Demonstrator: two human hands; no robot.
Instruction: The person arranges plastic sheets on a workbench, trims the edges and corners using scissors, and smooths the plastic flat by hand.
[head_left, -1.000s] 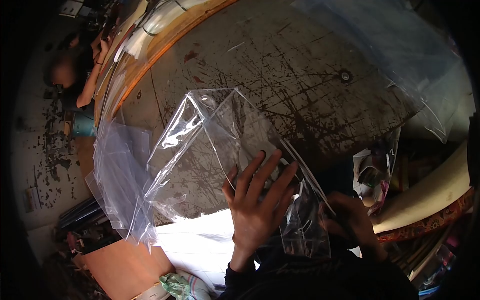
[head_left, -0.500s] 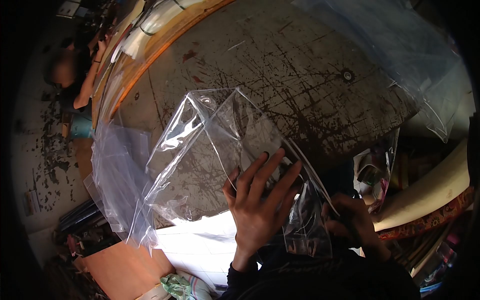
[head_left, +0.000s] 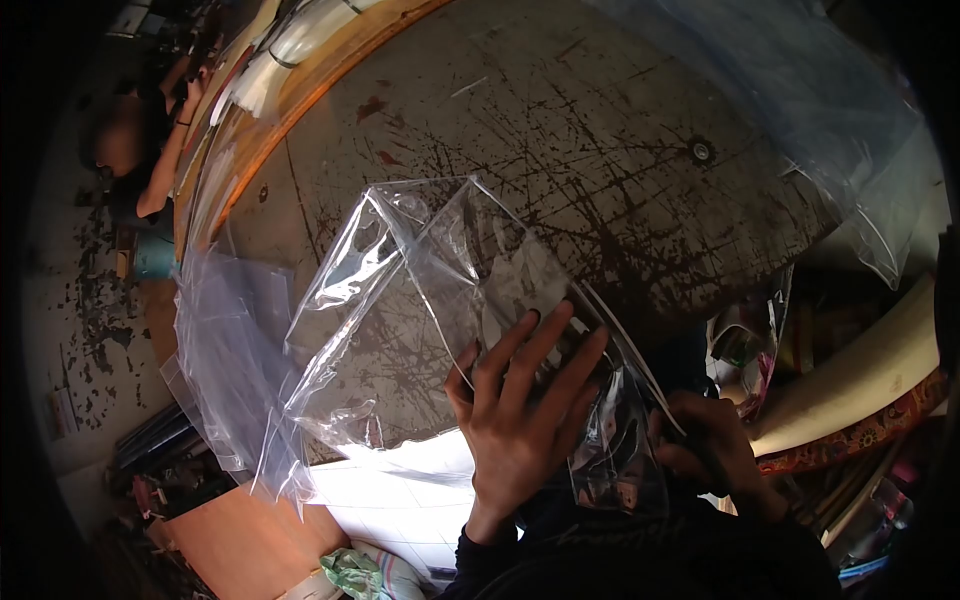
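Observation:
A clear plastic sheet (head_left: 400, 290), creased and shiny, lies on the scratched dark table (head_left: 640, 130). My left hand (head_left: 525, 410) rests on its near part with the fingers spread. At the right, near my body, my right hand (head_left: 710, 445) is closed at the end of a thin pale strip (head_left: 630, 350) that runs along the sheet's right edge. Shadow hides what exactly its curled fingers hold. Part of the plastic hangs over the table's near edge between my hands.
More clear sheets (head_left: 235, 350) lie at the left, and a bluish plastic pile (head_left: 820, 100) at the back right. Another person (head_left: 125, 150) is at the far left. A cream roll (head_left: 860, 380) and an orange-brown board (head_left: 250, 540) flank my body.
The view has shifted slightly, and the table and far objects sit a little further left. My left hand remains spread on the plastic; my right hand stays closed near the strip's end.

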